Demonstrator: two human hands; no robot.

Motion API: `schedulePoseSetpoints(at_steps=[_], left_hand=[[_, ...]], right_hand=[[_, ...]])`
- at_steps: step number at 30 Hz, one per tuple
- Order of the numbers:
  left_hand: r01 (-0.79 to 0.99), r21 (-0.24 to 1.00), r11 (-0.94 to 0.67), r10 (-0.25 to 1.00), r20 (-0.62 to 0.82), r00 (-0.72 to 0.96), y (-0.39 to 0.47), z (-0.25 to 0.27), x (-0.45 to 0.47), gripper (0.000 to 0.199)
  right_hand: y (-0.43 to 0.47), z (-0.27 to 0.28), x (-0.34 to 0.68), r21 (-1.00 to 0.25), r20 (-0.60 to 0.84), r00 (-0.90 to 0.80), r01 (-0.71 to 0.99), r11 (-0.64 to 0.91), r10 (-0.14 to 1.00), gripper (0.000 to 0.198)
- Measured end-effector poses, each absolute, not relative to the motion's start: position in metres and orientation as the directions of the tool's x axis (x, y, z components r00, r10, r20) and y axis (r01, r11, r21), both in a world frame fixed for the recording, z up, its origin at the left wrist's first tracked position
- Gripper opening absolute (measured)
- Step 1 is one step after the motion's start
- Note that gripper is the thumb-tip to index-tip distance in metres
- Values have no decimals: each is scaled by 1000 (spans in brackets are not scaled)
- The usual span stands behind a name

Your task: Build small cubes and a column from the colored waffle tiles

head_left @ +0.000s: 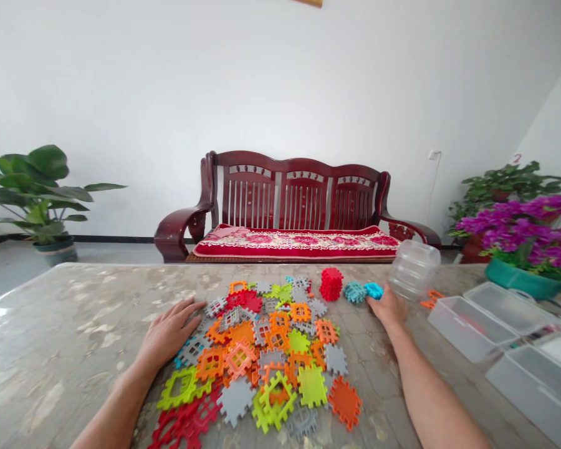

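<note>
A loose heap of toothed plastic building tiles (278,337) in orange, grey, lime green and red covers the middle of the table. At its left edge lies my left hand (171,330), palm down with fingers stretched out, fingertips beside a grey tile (215,306). Past the heap's far right side, my right hand (390,305) grips bright blue tiles (373,290) at the thumb and fingers; how many is unclear. Just left of them is a teal stack of tiles (354,292), and a red stack of tiles (331,284) stands farther left.
A clear plastic container (415,265) stands just beyond my right hand, near orange pieces (431,299). Translucent boxes (472,330) line the table's right side. Behind them is a teal planter (518,279) with purple flowers. A wooden bench (303,193) stands across the table.
</note>
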State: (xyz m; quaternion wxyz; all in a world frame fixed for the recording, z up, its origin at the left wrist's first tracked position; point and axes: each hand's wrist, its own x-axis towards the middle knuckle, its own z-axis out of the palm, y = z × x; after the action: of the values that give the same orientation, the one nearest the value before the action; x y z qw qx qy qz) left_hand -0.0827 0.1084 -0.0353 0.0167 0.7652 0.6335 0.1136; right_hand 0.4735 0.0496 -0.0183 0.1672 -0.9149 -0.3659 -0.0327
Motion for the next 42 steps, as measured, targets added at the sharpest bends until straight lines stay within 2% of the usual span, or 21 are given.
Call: schedulePoseSetpoints(at_steps=[9, 11, 13, 16, 19, 21, 23, 27, 30, 32, 35, 42], left_hand=[[962, 185, -200, 973, 153, 173, 108, -34, -81, 51], [963, 188, -195, 974, 153, 167, 106, -32, -80, 50], [962, 193, -191, 975, 153, 163, 105, -30, -79, 49], [960, 200, -197, 972, 165, 166, 101, -28, -77, 47], [961, 196, -194, 972, 174, 160, 99, -26, -74, 46], [962, 197, -191, 972, 176, 157, 98, -24, -73, 46], [961, 201, -190, 973, 169, 157, 97, -24, -73, 46], [960, 212, -185, 974, 169, 151, 97, -24, -72, 45], [957, 223, -188, 972, 184, 148, 97, -25, -72, 44], [954, 229, -191, 971, 190, 149, 97, -25, -72, 44], [951, 234, -200, 968, 198, 155, 97, -26, -73, 43], [947, 243, -209, 965, 210, 159, 98, -28, -74, 43]], right_hand=[[52, -25, 473, -276, 239, 685, 727, -628, 688, 60], [53, -29, 477, -323, 248, 694, 717, -618, 675, 68], [53, -37, 485, -424, 284, 703, 702, -571, 652, 77], [51, -49, 498, -611, 384, 721, 667, -427, 577, 78], [44, -55, 502, -736, 492, 764, 621, -269, 419, 71], [38, -52, 495, -749, 589, 745, 649, -135, 314, 63], [34, -44, 476, -700, 681, 672, 714, -12, 289, 53], [32, -23, 415, -548, 789, 403, 803, 234, 464, 29], [35, -13, 366, -481, 760, 157, 789, 382, 631, 27], [39, -10, 340, -468, 682, 47, 795, 386, 729, 30], [50, -5, 315, -445, 557, -15, 839, 313, 830, 37], [87, 13, 284, -321, 285, -165, 912, 256, 944, 50]])
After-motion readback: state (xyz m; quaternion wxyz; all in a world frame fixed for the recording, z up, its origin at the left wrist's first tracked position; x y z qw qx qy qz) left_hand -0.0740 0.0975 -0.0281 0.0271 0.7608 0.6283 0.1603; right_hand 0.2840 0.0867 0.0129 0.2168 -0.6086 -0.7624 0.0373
